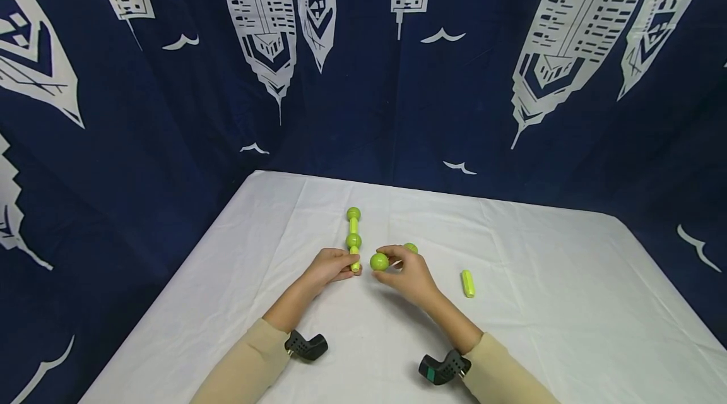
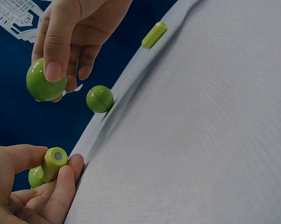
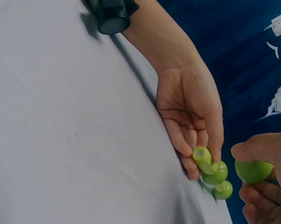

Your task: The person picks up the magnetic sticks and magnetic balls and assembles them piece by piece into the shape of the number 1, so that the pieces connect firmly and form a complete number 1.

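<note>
My left hand pinches the near end of a yellow-green rod between thumb and fingers. That rod joins a chain on the table: a green ball, another short rod and a far ball. A grey round spot shows on the held rod's free end in the left wrist view. Just right of the chain, my right hand holds a loose green ball by thumb and fingertips, apart from the rod. In the left wrist view this ball hangs above the rod's end.
Behind the right hand another green ball lies on the table, partly hidden in the head view. A loose yellow-green rod lies farther right. White cloth covers the table; a dark blue patterned curtain hangs behind it.
</note>
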A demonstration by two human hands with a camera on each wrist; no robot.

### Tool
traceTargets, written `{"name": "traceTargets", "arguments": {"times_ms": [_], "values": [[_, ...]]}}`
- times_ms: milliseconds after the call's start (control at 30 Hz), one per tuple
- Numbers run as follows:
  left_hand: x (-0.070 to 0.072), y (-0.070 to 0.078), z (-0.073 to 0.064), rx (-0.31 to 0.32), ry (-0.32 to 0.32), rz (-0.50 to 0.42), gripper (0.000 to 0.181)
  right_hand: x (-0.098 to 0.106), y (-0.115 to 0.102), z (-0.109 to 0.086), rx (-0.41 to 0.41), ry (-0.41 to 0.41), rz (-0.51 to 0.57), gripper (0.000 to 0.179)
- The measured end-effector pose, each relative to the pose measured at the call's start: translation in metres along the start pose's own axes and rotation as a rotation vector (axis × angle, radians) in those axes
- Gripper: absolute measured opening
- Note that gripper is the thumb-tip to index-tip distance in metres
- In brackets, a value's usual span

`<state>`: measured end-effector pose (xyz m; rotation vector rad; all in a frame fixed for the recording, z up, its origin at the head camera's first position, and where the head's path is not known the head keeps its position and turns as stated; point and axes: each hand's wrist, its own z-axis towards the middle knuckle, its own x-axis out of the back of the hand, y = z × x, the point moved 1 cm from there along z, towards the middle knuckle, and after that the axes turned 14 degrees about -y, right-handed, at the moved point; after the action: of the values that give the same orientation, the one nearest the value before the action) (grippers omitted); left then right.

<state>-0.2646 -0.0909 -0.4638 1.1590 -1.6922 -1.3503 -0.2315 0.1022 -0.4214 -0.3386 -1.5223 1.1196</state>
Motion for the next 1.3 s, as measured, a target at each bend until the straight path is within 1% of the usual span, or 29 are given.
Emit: {"name": "traceTargets", "arguments": {"times_ms": [233, 400, 600, 900, 1000, 1033, 1133, 1233, 1300], "values": [[0.000, -0.001, 0.001, -0.014, -0.006, -0.007, 0.024, -0.009, 0.001, -0.002, 0.015, -0.017, 0.024, 0.038], [0.000, 0.000, -0.001, -0.018, -0.002, -0.015, 0.024, -0.016, 0.001, -0.003, -0.002, -0.028, 0.057, 0.038], [0.000, 0.001, -0.001, -0.003, 0.003, -0.029, 0.023, -0.026, 0.002, -0.003, -0.014, -0.027, 0.094, 0.038], [0.000, -0.001, 0.000, -0.002, 0.007, -0.014, 0.023, -0.037, 0.003, -0.005, -0.017, -0.050, 0.172, 0.036], [0.000, -0.001, -0.001, 0.000, 0.011, -0.007, 0.023, -0.041, 0.003, -0.005, 0.009, -0.046, 0.185, 0.035], [0.000, -0.001, 0.000, 0.001, 0.013, -0.007, 0.023, -0.042, 0.003, -0.005, 0.036, -0.039, 0.175, 0.033], [0.000, 0.000, -0.001, 0.005, 0.012, -0.008, 0.023, -0.046, 0.003, -0.005, 0.068, -0.024, 0.172, 0.033], [-0.001, 0.000, -0.001, 0.011, 0.014, -0.009, 0.023, -0.051, 0.004, -0.005, 0.041, -0.010, 0.165, 0.033], [-0.001, 0.000, -0.001, 0.015, 0.015, -0.010, 0.022, -0.054, 0.004, -0.005, 0.000, -0.001, 0.166, 0.034]]}}
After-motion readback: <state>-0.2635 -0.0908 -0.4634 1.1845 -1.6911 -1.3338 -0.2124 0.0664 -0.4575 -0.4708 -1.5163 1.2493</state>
